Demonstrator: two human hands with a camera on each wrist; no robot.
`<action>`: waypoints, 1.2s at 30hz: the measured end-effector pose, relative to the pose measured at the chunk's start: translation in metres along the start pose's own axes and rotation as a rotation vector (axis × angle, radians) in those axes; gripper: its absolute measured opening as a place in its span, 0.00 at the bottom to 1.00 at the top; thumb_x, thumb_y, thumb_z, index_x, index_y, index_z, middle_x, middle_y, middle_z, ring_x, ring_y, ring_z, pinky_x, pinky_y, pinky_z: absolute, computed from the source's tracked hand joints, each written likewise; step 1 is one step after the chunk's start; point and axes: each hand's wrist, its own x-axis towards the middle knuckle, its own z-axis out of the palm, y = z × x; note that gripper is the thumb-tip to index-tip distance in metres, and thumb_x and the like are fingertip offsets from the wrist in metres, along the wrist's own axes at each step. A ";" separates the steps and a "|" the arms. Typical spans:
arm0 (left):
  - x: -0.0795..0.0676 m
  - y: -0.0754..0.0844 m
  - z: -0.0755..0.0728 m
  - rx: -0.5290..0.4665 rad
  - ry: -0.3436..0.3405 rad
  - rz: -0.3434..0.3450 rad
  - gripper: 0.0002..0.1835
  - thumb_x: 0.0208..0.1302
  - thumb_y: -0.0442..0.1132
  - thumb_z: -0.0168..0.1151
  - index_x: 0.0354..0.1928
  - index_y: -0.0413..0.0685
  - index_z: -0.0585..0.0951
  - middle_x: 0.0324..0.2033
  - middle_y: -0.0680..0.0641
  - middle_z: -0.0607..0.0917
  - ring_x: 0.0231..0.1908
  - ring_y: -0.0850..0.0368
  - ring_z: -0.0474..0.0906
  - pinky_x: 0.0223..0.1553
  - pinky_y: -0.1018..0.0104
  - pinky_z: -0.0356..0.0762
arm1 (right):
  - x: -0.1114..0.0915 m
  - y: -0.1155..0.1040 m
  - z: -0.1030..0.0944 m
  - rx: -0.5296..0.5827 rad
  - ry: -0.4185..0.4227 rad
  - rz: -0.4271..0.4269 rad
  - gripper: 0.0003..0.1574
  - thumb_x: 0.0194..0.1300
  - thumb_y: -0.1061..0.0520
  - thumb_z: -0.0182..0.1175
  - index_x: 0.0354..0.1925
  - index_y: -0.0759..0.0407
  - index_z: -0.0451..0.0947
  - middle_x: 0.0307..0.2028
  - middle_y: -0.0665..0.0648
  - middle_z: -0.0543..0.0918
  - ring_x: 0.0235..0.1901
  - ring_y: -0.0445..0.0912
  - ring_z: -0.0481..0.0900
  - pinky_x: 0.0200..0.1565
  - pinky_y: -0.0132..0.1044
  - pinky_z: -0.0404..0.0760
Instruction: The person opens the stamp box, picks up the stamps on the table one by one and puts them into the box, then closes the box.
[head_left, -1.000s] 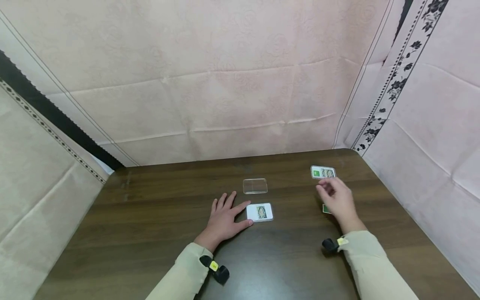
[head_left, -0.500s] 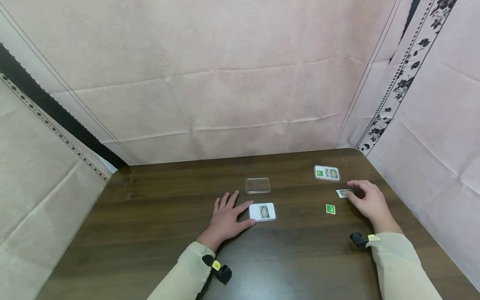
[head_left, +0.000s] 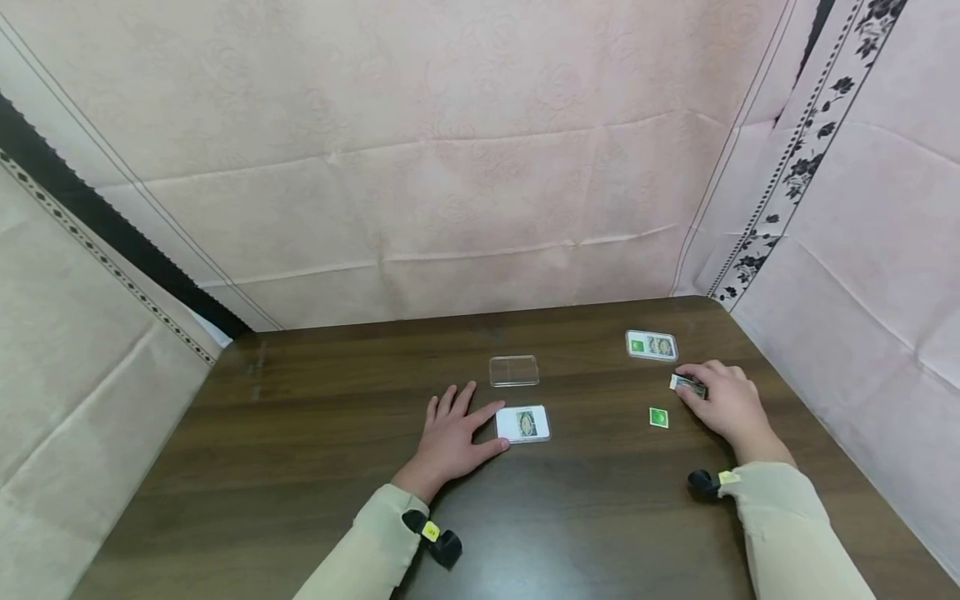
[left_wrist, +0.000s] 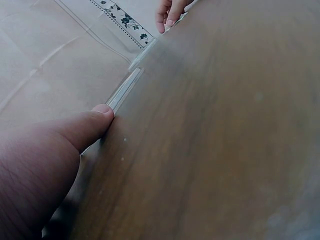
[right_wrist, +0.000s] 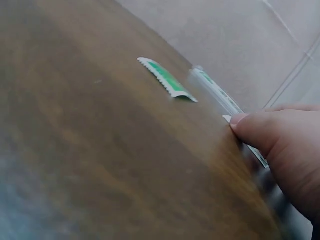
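In the head view my right hand (head_left: 723, 406) pinches a small grey-green and white postage stamp (head_left: 678, 382) between thumb and fingers, near the table's right side. The stamp looks tilted, and the fingers hide part of it. Just left of that hand lies a green stamp (head_left: 658, 417), its perforated edge and slight curl plain in the right wrist view. My left hand (head_left: 450, 437) lies on the table with fingers spread. Its thumb and index finger touch the left end of a clear case (head_left: 522, 424) holding a white card and one stamp.
Behind the left case lies a clear plastic cover (head_left: 513, 371). At the far right sits another clear case (head_left: 651, 345) with a green stamp and greyish ones inside. Pale cloth (head_left: 480, 200) hangs behind the brown table (head_left: 315, 400).
My right hand came off the green stamp, moved right to the grey-green stamp, and now pinches it up, slightly tilted. The left hand stays at its case.
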 end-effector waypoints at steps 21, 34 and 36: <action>0.000 -0.001 0.000 0.006 0.000 0.007 0.36 0.52 0.75 0.46 0.64 0.78 0.62 0.69 0.47 0.51 0.68 0.43 0.40 0.62 0.41 0.35 | 0.000 0.002 0.001 0.116 0.004 -0.065 0.20 0.59 0.59 0.54 0.51 0.53 0.75 0.30 0.54 0.69 0.30 0.49 0.65 0.32 0.43 0.61; 0.001 0.000 0.001 0.014 0.002 0.002 0.36 0.51 0.76 0.45 0.64 0.80 0.62 0.70 0.48 0.50 0.68 0.43 0.39 0.62 0.41 0.35 | 0.003 0.002 -0.001 0.043 -0.101 -0.060 0.19 0.58 0.54 0.56 0.50 0.48 0.72 0.40 0.59 0.74 0.39 0.56 0.69 0.37 0.55 0.63; 0.001 -0.001 0.000 0.013 0.000 0.001 0.36 0.51 0.76 0.45 0.64 0.80 0.62 0.70 0.48 0.50 0.68 0.43 0.39 0.62 0.41 0.35 | 0.004 0.001 -0.002 0.044 -0.107 -0.052 0.17 0.57 0.54 0.56 0.48 0.49 0.72 0.40 0.59 0.74 0.40 0.57 0.69 0.38 0.56 0.63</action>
